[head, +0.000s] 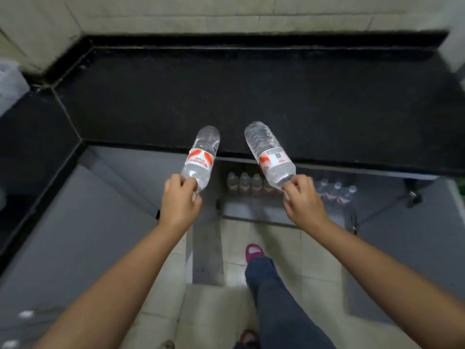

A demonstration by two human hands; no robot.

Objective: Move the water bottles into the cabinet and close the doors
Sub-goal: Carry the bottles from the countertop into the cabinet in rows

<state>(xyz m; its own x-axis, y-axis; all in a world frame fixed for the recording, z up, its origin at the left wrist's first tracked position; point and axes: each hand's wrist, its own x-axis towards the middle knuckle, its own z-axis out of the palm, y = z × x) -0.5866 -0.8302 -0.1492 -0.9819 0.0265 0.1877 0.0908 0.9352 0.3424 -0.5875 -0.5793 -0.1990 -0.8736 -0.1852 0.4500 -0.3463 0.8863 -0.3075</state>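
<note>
My left hand (180, 200) grips the neck of a clear water bottle (201, 157) with an orange and white label, its base pointing away from me. In my right hand (303, 200) is a second such bottle (270, 152), held the same way by its neck. Both bottles hover over the front edge of the black counter (251, 96). Below the counter the cabinet (251, 212) stands with both doors swung out. Several bottles (245, 183) stand in a row on its shelf, and more bottles (336, 191) show further right.
The left cabinet door (75, 222) and the right cabinet door (407, 230) stand wide on either side of me. My leg and a pink shoe (254, 251) are on the tiled floor (208, 311). A white plastic bag (10, 81) lies on the counter's left wing.
</note>
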